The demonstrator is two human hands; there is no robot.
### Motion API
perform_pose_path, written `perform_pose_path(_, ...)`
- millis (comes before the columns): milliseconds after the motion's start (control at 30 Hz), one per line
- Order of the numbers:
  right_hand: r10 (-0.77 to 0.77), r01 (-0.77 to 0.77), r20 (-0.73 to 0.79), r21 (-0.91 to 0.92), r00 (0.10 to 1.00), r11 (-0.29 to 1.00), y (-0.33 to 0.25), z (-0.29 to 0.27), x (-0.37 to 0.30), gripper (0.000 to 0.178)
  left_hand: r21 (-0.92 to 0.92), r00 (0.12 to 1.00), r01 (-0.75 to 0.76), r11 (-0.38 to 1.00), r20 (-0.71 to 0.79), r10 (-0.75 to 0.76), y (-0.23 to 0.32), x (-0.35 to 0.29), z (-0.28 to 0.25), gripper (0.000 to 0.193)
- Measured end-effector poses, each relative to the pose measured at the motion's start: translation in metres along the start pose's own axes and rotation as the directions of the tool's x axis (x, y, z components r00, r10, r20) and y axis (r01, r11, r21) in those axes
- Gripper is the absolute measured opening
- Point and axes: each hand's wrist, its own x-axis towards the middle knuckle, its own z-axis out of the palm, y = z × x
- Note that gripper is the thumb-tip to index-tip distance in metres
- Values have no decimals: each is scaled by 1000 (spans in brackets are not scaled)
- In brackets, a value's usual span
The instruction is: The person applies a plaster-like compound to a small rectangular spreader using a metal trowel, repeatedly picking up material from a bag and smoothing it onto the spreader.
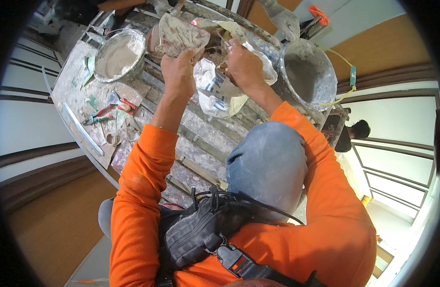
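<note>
My left hand (179, 71) is closed on a flat, plaster-caked piece (179, 36) with a pale, smeared face; its exact kind does not show. Just right of it lies a crumpled white sack (215, 93) with blue print and its mouth open. Over the sack's opening is my right hand (246, 67), its fingers curled together. What they pinch, if anything, cannot be made out. Brownish material shows inside the sack between my hands.
A bucket (142, 60) of pale powder stands left, a larger plaster-crusted bucket (332, 71) right. Pliers (100, 116), a tape roll (112, 139) and a perforated metal strip (83, 129) lie on the slatted platform (201, 129). Another person (356, 131) is at right, below platform level.
</note>
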Motion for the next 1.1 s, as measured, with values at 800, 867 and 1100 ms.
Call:
perform_pose_path(800, -29, 29, 0, -20, 1000, 999, 5, 5, 6, 27, -21, 986, 39, 999, 165, -35, 4, 17, -13, 40)
perform_pose_path(867, -126, 126, -27, -15, 992, 992, 4, 8, 2, 28, -8, 985, 31, 999, 169, -29, 5, 18, -14, 41)
perform_pose_path(1100, -118, 118, -9, 17, 993, 993, 4, 1, 9, 23, 33, 972, 99, 995, 212, -104, 15, 15, -16, 42)
